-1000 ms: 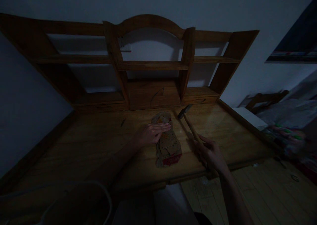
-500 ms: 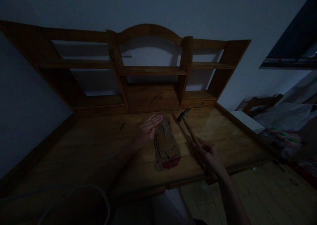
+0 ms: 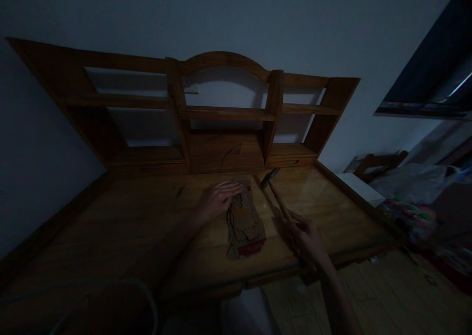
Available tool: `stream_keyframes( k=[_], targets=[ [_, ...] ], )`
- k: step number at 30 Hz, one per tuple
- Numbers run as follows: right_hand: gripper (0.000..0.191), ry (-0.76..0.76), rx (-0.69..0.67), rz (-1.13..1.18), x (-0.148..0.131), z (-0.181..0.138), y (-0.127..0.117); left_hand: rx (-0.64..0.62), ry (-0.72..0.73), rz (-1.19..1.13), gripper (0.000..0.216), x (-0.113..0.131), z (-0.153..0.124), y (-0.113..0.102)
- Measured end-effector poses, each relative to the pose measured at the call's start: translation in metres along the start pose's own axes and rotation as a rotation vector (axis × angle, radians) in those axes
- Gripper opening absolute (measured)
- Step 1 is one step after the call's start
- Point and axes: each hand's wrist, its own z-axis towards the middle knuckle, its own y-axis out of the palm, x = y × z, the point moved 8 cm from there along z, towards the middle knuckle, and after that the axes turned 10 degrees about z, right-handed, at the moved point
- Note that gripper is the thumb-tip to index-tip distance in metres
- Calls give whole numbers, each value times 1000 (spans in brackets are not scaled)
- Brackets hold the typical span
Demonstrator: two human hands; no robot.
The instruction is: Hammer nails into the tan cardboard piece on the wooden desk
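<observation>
A worn, torn piece of brown cardboard (image 3: 248,222) with a dark red printed strip at its near end lies flat on the wooden desk (image 3: 147,217). My left hand (image 3: 221,198) rests on its far left part, fingers stretched out and pointing right. To the right of the cardboard, my right hand (image 3: 304,234) is wrapped round the wooden handle of a hammer (image 3: 279,198). The hammer's dark metal head is at the far end, beyond the cardboard's upper right corner and low over the desk. Dim light hides the fine detail of the cardboard's surface.
A wooden shelf unit (image 3: 221,112) with open compartments stands along the back of the desk. A small dark thin object (image 3: 180,191) lies left of my left hand. At right are a white surface (image 3: 359,187), a wooden chair back (image 3: 379,163) and plastic bags (image 3: 413,182).
The camera view has tilted and shifted slightly. My left hand still lies on the cardboard, its fingers a little lower, and my right hand keeps its hold on the hammer in nearly the same pose.
</observation>
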Motion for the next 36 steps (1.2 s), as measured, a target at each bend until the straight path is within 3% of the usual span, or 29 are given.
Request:
stream_keyframes(
  k=[8,14,29,36],
  targets=[
    [58,11,-22,6,-4,-1,4,25,-35,-28,55,-4,-1,0],
    [53,-42,-47,16,2,2,0,85,-93,13,61,-6,-2,-14],
    [52,-50,-95,26,3,3,2,59,-52,88,58,-7,-2,-5],
    [54,-58,-87,12,3,5,0,112,-155,76,66,-8,0,-16]
  ],
)
